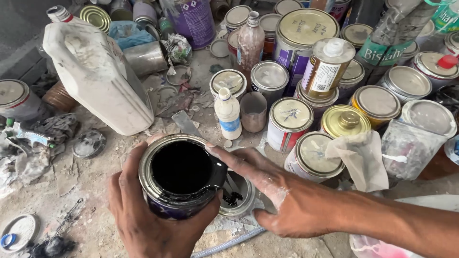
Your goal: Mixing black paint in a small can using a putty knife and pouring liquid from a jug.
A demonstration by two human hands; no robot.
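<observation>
My left hand (148, 217) is wrapped around an open round tin (180, 174) filled with black paint, held tilted just above the dusty floor. My right hand (282, 198) reaches in from the right, its fingertips touching the tin's right rim. Under the tin's right side lies a smaller open can or lid (236, 196) with black streaks inside. A flat metal scraper (184, 122) lies just behind the tin.
Behind stand several closed paint tins (289, 122), a small white bottle (228, 113), an open grey cup (253, 111) and a large white jerrycan (98, 74). A crumpled white cloth (361, 157) hangs at right. Loose lids (88, 143) and rags litter the left floor.
</observation>
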